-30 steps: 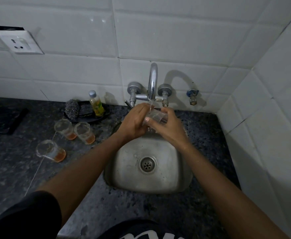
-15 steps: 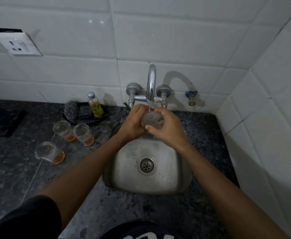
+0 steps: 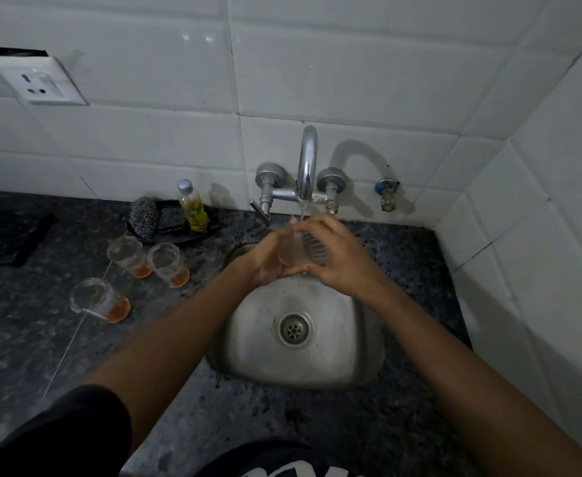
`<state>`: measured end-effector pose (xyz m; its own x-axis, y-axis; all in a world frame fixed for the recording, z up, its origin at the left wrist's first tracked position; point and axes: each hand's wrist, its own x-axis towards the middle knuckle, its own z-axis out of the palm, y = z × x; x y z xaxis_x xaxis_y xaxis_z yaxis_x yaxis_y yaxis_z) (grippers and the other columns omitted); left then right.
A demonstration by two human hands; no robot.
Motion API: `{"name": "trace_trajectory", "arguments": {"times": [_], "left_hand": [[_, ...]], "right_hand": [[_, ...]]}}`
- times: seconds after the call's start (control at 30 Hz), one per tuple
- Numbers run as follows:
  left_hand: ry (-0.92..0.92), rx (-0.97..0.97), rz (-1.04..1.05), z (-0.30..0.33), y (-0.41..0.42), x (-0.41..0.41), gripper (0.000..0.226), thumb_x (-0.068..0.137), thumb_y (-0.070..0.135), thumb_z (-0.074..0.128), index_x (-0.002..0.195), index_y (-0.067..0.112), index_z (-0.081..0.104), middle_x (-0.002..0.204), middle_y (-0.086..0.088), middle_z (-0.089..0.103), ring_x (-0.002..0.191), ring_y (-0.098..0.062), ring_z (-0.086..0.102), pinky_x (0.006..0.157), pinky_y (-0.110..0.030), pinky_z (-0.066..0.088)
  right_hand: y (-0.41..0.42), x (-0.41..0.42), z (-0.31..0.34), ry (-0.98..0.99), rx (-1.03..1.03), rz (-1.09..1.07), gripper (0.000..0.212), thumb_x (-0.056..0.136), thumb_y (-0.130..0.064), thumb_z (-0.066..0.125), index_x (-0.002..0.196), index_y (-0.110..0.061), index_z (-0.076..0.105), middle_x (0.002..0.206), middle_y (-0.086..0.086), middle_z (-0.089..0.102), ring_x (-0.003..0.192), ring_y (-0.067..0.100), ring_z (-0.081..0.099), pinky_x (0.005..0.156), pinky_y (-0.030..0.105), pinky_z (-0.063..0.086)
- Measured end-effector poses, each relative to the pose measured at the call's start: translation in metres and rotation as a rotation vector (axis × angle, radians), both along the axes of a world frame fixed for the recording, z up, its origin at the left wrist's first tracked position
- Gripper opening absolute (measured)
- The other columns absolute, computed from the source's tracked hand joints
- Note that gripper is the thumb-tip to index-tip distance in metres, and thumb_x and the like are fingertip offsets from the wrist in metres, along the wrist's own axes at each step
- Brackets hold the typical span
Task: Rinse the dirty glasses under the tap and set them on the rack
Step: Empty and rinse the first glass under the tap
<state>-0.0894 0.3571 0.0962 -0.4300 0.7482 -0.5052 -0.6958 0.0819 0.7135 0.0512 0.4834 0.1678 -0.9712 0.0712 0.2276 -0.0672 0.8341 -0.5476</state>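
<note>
Both hands curl round one clear glass (image 3: pixel 298 251) under the tap (image 3: pixel 307 160) stream above the steel sink (image 3: pixel 303 370), left hand (image 3: pixel 270 259) and right hand (image 3: pixel 338 256) each in a wet grip, so it could slip and crack in the basin
</note>
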Motion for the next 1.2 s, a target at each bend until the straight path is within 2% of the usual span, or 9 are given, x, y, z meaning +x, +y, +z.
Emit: {"name": "trace_trajectory", "arguments": {"times": [0.17, 0.3, 0.4, 0.53, 0.73, 0.83, 1.0, 1.13, 1.2], "left_hand": [[-0.231, 0.119, 0.189, 0.002, 0.010, 0.014, 0.035, 0.107, 0.033, 0.047, 0.106, 0.010, 0.074, 0.095, -0.005, 0.071, 0.080, -0.018, 0.071, 0.062, -0.029, 0.060], [-0.322, 0.199, 0.282, -0.002, 0.016, 0.018, 0.043, 0.109, 0.032, 0.037, 0.104, 0.005, 0.070, 0.086, -0.009, 0.071, 0.074, -0.020, 0.069, 0.061, -0.029, 0.058], [-0.322, 0.136, 0.321, -0.014, 0.016, 0.011, 0.047, 0.109, 0.035, 0.035, 0.118, 0.001, 0.067, 0.104, -0.018, 0.076, 0.087, -0.029, 0.075, 0.069, -0.038, 0.065], [-0.230, -0.014, 0.137, -0.014, 0.011, 0.000, 0.044, 0.108, 0.042, 0.046, 0.119, 0.008, 0.072, 0.110, -0.014, 0.077, 0.095, -0.028, 0.075, 0.079, -0.040, 0.067], [-0.294, 0.137, 0.352, -0.011, 0.028, 0.013, 0.056, 0.111, 0.033, 0.031, 0.089, 0.005, 0.074, 0.076, -0.009, 0.073, 0.062, -0.021, 0.071, 0.051, -0.029, 0.056], [-0.358, 0.110, 0.344, -0.019, 0.029, 0.012, 0.058, 0.110, 0.040, 0.035, 0.091, 0.004, 0.076, 0.080, -0.013, 0.074, 0.067, -0.025, 0.074, 0.056, -0.032, 0.060], [-0.259, 0.027, 0.238, -0.014, 0.024, 0.007, 0.043, 0.105, 0.034, 0.052, 0.088, 0.007, 0.081, 0.094, -0.010, 0.070, 0.082, -0.023, 0.069, 0.072, -0.035, 0.059], [-0.276, 0.156, 0.419, -0.016, 0.034, 0.016, 0.061, 0.105, 0.030, 0.032, 0.069, 0.012, 0.078, 0.071, -0.005, 0.063, 0.066, -0.020, 0.053, 0.056, -0.030, 0.036], [-0.279, 0.190, 0.399, -0.019, 0.032, 0.016, 0.063, 0.107, 0.031, 0.027, 0.076, 0.010, 0.078, 0.071, -0.007, 0.064, 0.062, -0.020, 0.057, 0.050, -0.027, 0.039]], "right_hand": [[0.001, 0.000, -0.002, 0.126, 0.415, 0.049, 0.056, 0.084, -0.013, 0.080, 0.135, -0.004, 0.059, 0.137, 0.015, 0.055, 0.131, 0.032, 0.050, 0.107, 0.043, 0.049], [0.008, -0.005, -0.004, 0.028, 0.470, 0.159, 0.023, 0.093, -0.010, 0.067, 0.116, -0.008, 0.065, 0.112, 0.011, 0.064, 0.108, 0.029, 0.060, 0.083, 0.045, 0.056], [0.016, -0.018, 0.013, -0.245, 0.487, 0.262, 0.023, 0.095, -0.008, 0.059, 0.115, -0.019, 0.065, 0.109, 0.005, 0.067, 0.101, 0.026, 0.065, 0.076, 0.035, 0.051], [0.027, -0.031, 0.024, -0.204, 0.721, 0.495, 0.047, 0.089, -0.027, 0.029, 0.115, -0.026, 0.067, 0.117, 0.001, 0.068, 0.104, 0.026, 0.067, 0.077, 0.040, 0.056], [0.012, -0.040, 0.015, -0.348, 0.782, 0.331, 0.030, 0.091, -0.002, 0.059, 0.117, -0.015, 0.068, 0.116, 0.009, 0.066, 0.106, 0.029, 0.065, 0.073, 0.036, 0.051], [0.010, -0.047, 0.021, -0.368, 0.810, 0.396, 0.023, 0.091, -0.005, 0.062, 0.110, -0.016, 0.070, 0.106, 0.006, 0.069, 0.096, 0.026, 0.068, 0.069, 0.033, 0.042], [0.025, -0.054, 0.021, -0.236, 1.021, 0.568, 0.011, 0.094, -0.014, 0.066, 0.099, -0.022, 0.072, 0.101, -0.002, 0.070, 0.093, 0.020, 0.068, 0.076, 0.035, 0.052], [0.006, -0.056, 0.000, -0.378, 0.890, 0.280, 0.014, 0.097, -0.029, 0.066, 0.104, -0.019, 0.073, 0.104, 0.002, 0.073, 0.094, 0.023, 0.070, 0.074, 0.035, 0.056], [0.008, -0.054, 0.005, -0.377, 0.858, 0.321, 0.012, 0.097, -0.024, 0.066, 0.101, -0.017, 0.074, 0.100, 0.003, 0.073, 0.091, 0.023, 0.070, 0.073, 0.035, 0.055]]}}
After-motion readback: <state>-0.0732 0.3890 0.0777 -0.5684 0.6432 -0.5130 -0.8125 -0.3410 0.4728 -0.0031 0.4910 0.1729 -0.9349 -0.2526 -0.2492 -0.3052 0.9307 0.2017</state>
